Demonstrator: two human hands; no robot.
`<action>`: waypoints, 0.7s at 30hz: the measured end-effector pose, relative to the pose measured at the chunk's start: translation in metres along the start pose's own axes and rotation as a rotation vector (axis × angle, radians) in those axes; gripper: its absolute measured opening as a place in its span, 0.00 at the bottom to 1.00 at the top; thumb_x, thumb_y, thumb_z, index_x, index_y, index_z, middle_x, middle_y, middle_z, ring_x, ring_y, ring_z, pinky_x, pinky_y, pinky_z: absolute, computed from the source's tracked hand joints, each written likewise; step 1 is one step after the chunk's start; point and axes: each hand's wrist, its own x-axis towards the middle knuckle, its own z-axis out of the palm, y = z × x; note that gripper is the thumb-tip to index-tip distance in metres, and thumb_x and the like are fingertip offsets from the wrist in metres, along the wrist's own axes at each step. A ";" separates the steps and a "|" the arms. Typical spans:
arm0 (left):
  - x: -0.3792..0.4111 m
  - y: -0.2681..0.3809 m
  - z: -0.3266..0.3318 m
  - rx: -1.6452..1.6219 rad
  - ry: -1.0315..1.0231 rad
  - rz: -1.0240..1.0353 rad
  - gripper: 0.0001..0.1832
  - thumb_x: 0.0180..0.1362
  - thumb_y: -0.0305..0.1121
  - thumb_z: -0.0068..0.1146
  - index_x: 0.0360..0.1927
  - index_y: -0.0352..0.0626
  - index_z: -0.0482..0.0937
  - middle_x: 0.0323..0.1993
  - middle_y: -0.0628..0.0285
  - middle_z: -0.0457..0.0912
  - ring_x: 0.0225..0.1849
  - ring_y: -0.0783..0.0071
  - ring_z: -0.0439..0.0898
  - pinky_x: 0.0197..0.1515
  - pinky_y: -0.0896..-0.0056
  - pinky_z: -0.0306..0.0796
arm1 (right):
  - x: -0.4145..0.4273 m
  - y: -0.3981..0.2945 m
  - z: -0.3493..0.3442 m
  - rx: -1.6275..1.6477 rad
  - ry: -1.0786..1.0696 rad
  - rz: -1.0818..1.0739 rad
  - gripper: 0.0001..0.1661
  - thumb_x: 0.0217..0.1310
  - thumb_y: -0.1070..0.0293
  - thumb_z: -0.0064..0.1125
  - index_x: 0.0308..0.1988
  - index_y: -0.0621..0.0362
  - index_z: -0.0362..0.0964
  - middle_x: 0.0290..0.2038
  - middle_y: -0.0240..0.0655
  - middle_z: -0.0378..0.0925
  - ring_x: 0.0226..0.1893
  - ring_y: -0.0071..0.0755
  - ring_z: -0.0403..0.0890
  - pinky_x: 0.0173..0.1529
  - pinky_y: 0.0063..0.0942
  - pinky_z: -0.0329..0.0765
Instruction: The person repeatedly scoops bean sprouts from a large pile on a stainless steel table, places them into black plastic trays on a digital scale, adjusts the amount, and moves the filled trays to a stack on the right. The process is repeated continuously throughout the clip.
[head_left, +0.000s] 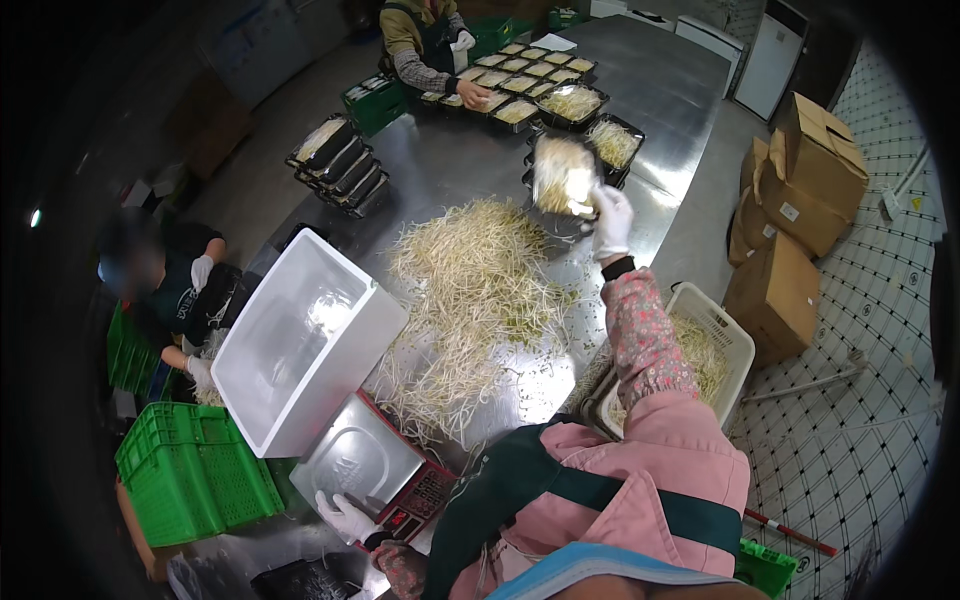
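My right hand (613, 225), in a white glove, grips the near right corner of a black plastic tray of bean sprouts (561, 174). That tray is blurred and looks tilted above a stack of similar trays. My left hand (346, 517), also gloved, lies with fingers apart at the edge of the digital scale's metal pan (364, 457), holding nothing. Beside the pan, the scale's keypad (424, 491) sits above a lit red display. A large loose heap of bean sprouts (480, 285) covers the middle of the steel table (442, 161).
A white foam box (300, 345) leans beside the scale. Green crates (199, 472) stand at left, near a co-worker (176, 292). Another person (424, 52) works behind rows of filled trays (525, 75). Stacked trays (341, 165), a sprout-filled basket (709, 360) and cardboard boxes (814, 180) surround the area.
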 end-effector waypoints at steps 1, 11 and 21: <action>0.004 0.006 0.006 0.005 -0.004 0.019 0.23 0.65 0.29 0.51 0.63 0.32 0.70 0.62 0.48 0.72 0.66 0.54 0.67 0.70 0.57 0.57 | 0.034 -0.014 -0.003 -0.025 0.071 -0.148 0.15 0.61 0.70 0.62 0.46 0.62 0.70 0.30 0.32 0.77 0.19 0.22 0.76 0.14 0.21 0.76; 0.013 0.093 0.062 0.081 -0.141 0.181 0.23 0.64 0.25 0.51 0.64 0.38 0.70 0.70 0.52 0.65 0.75 0.54 0.54 0.74 0.54 0.49 | 0.208 -0.020 -0.007 -0.214 0.305 0.150 0.27 0.59 0.67 0.63 0.53 0.67 0.61 0.28 0.39 0.73 0.15 0.29 0.73 0.16 0.33 0.80; 0.009 0.062 0.012 0.260 -0.059 0.143 0.25 0.65 0.29 0.52 0.66 0.38 0.68 0.70 0.50 0.65 0.74 0.52 0.56 0.75 0.52 0.47 | 0.189 -0.004 -0.059 -0.266 0.063 0.072 0.37 0.67 0.34 0.49 0.54 0.59 0.67 0.28 0.38 0.76 0.18 0.31 0.76 0.21 0.32 0.80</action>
